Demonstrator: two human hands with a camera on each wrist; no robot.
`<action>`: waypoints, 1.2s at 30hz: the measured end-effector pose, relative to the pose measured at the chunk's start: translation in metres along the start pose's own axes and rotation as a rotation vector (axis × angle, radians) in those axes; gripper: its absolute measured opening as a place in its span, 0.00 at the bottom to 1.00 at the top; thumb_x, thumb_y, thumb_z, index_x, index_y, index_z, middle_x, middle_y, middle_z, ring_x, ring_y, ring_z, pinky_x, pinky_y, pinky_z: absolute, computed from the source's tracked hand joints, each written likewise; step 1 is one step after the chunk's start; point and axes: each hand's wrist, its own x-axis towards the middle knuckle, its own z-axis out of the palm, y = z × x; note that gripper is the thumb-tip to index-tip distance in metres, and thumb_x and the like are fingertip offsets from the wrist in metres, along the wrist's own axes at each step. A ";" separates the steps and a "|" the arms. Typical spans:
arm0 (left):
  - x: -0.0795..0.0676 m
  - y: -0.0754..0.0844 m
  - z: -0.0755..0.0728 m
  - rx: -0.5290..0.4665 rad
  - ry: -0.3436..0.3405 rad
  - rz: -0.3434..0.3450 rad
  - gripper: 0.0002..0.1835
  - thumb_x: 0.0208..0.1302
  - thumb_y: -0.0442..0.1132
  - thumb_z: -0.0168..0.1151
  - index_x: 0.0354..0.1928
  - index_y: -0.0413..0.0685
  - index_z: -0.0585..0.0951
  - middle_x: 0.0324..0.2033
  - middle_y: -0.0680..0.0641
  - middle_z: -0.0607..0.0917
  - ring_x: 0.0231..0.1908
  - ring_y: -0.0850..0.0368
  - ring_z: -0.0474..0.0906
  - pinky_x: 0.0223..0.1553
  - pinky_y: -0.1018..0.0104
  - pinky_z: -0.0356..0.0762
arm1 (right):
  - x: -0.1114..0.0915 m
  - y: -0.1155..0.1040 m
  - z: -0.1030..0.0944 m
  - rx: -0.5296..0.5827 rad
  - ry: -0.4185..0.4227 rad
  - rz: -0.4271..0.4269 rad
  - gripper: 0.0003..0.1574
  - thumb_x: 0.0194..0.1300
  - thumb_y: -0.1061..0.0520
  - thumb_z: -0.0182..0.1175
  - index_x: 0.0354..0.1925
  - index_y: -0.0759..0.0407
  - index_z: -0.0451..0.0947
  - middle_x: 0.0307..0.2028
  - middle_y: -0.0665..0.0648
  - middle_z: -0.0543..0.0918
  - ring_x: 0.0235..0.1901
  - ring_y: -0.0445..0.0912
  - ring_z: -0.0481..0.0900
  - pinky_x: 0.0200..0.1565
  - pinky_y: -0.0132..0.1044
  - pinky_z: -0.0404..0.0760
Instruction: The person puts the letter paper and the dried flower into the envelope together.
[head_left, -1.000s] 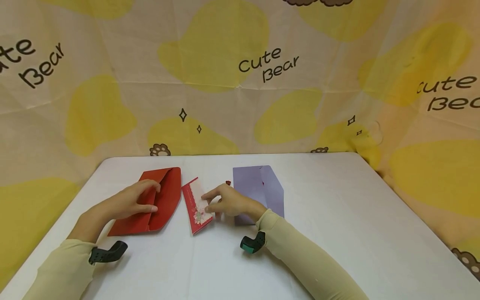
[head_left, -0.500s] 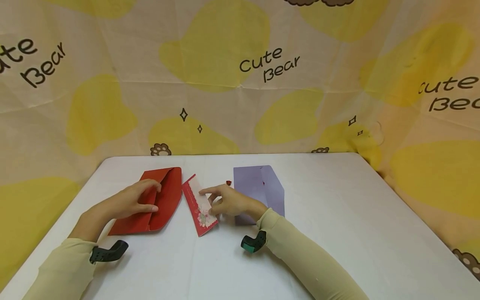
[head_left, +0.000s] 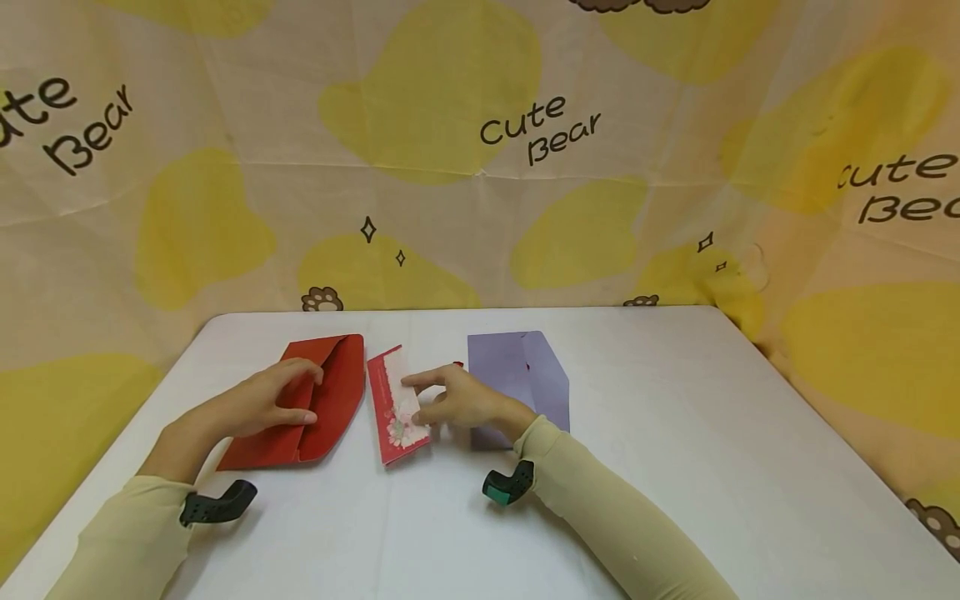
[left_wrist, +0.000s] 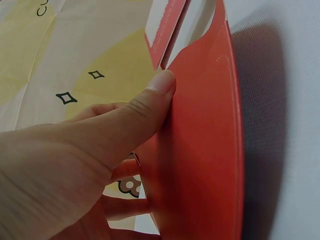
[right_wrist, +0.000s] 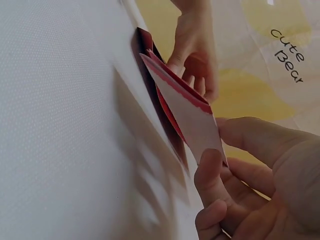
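Observation:
My left hand (head_left: 273, 396) holds a red envelope (head_left: 337, 417) on the left of the table, its thumb at the edge of the pocket. In the left wrist view the thumb (left_wrist: 150, 95) lies against the red paper and the other fingers reach to its far edge. A folded greeting card (head_left: 390, 412), pink-red with a white panel and printed flowers, stands tilted just right of the envelope's flap. My right hand (head_left: 465, 400) pinches its right side between thumb and fingers. Seen from the right wrist, the card (right_wrist: 187, 115) overlaps the envelope, its folds slightly spread.
A lilac envelope (head_left: 498, 358) lies behind the right hand, partly covered by it. A small dark red piece (head_left: 458, 364) shows beside that envelope. The white table (head_left: 675, 417) ends at a patterned yellow cloth backdrop (head_left: 450, 208).
My right hand has turned the card: its lower end swung right, then back left, and the top edge now sits a little higher. My left hand and the red envelope stay where they were.

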 end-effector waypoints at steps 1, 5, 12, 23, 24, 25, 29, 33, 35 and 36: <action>0.000 0.000 0.000 0.001 -0.001 -0.005 0.28 0.57 0.47 0.76 0.53 0.45 0.74 0.51 0.44 0.78 0.55 0.44 0.72 0.55 0.43 0.80 | 0.000 0.000 0.000 0.006 0.005 -0.001 0.37 0.62 0.67 0.66 0.69 0.62 0.71 0.57 0.63 0.79 0.25 0.46 0.82 0.25 0.29 0.71; -0.001 0.000 0.000 -0.009 -0.004 -0.012 0.28 0.57 0.48 0.76 0.54 0.45 0.74 0.52 0.43 0.78 0.55 0.42 0.72 0.54 0.43 0.81 | 0.002 0.000 0.001 0.017 0.037 -0.006 0.38 0.61 0.65 0.68 0.69 0.61 0.72 0.54 0.62 0.80 0.25 0.45 0.80 0.24 0.29 0.68; -0.001 0.000 -0.002 -0.021 -0.006 -0.025 0.29 0.57 0.47 0.75 0.56 0.44 0.73 0.53 0.41 0.78 0.55 0.40 0.71 0.54 0.41 0.81 | 0.005 0.000 0.004 0.041 0.060 -0.026 0.38 0.62 0.63 0.69 0.70 0.59 0.71 0.58 0.62 0.79 0.23 0.44 0.75 0.25 0.30 0.66; 0.000 -0.001 -0.001 -0.033 -0.003 -0.045 0.29 0.58 0.47 0.75 0.55 0.45 0.73 0.54 0.40 0.78 0.56 0.39 0.71 0.55 0.39 0.79 | 0.017 -0.003 0.015 0.080 0.085 -0.052 0.39 0.62 0.62 0.70 0.70 0.61 0.70 0.64 0.62 0.77 0.23 0.47 0.77 0.27 0.29 0.68; 0.000 -0.001 -0.001 -0.035 -0.003 -0.043 0.29 0.58 0.47 0.75 0.55 0.45 0.73 0.54 0.40 0.78 0.56 0.39 0.71 0.55 0.39 0.79 | 0.018 -0.003 0.016 0.083 0.092 -0.049 0.39 0.61 0.62 0.70 0.70 0.60 0.71 0.64 0.61 0.77 0.23 0.47 0.77 0.27 0.29 0.68; 0.000 -0.001 -0.001 -0.036 -0.004 -0.043 0.29 0.58 0.47 0.75 0.55 0.45 0.73 0.54 0.40 0.78 0.56 0.39 0.71 0.55 0.39 0.80 | 0.019 -0.003 0.016 0.088 0.098 -0.045 0.39 0.61 0.62 0.70 0.70 0.60 0.71 0.64 0.61 0.77 0.24 0.47 0.77 0.27 0.29 0.68; -0.001 0.000 -0.001 -0.043 -0.010 -0.043 0.29 0.58 0.48 0.75 0.56 0.45 0.73 0.54 0.39 0.77 0.56 0.39 0.71 0.52 0.41 0.82 | 0.023 -0.006 0.018 0.101 0.118 -0.036 0.40 0.61 0.62 0.70 0.70 0.58 0.71 0.63 0.61 0.77 0.25 0.47 0.78 0.27 0.29 0.69; 0.000 0.000 -0.002 -0.044 -0.011 -0.037 0.29 0.57 0.47 0.75 0.56 0.44 0.73 0.54 0.39 0.77 0.56 0.39 0.71 0.50 0.43 0.84 | 0.028 -0.007 0.020 0.099 0.135 -0.032 0.40 0.61 0.61 0.71 0.70 0.57 0.72 0.62 0.61 0.78 0.24 0.48 0.78 0.26 0.29 0.69; 0.000 -0.001 -0.002 -0.041 -0.009 -0.034 0.29 0.57 0.47 0.75 0.55 0.45 0.73 0.53 0.39 0.78 0.55 0.39 0.71 0.50 0.43 0.84 | 0.031 -0.007 0.021 0.106 0.140 -0.032 0.39 0.61 0.62 0.71 0.69 0.58 0.72 0.62 0.62 0.78 0.24 0.48 0.77 0.26 0.29 0.69; 0.000 -0.001 -0.002 -0.040 -0.009 -0.032 0.29 0.57 0.47 0.76 0.55 0.44 0.73 0.53 0.39 0.78 0.55 0.39 0.71 0.50 0.43 0.84 | 0.032 -0.007 0.022 0.109 0.143 -0.033 0.39 0.61 0.62 0.71 0.69 0.58 0.72 0.62 0.62 0.78 0.24 0.48 0.77 0.26 0.29 0.70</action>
